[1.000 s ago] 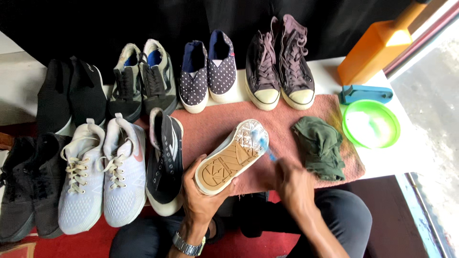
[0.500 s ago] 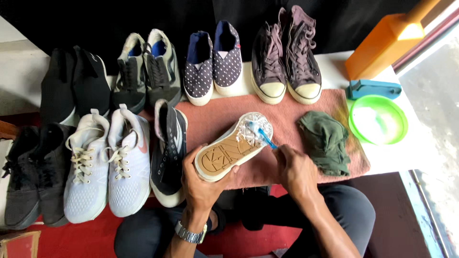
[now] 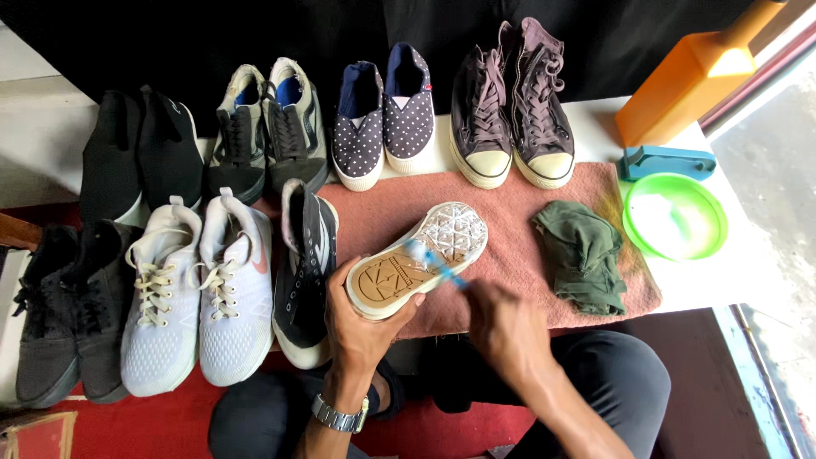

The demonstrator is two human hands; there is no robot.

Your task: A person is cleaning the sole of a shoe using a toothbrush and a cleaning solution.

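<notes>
His left hand (image 3: 361,327) clasps an upturned shoe (image 3: 416,259); right hand (image 3: 506,327) grips a toothbrush (image 3: 433,259). Beyond, a green bowl (image 3: 633,229) holds white foam.

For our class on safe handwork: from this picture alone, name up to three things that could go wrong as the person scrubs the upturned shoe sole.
1. The left hand grips only the heel end of the upturned shoe, so brushing pressure might twist it loose.
2. Foam on the sole could flick off the blue brush onto the polka-dot shoes nearby.
3. The green bowl sits near the table edge; the right hand could perhaps knock it when reaching over.
</notes>
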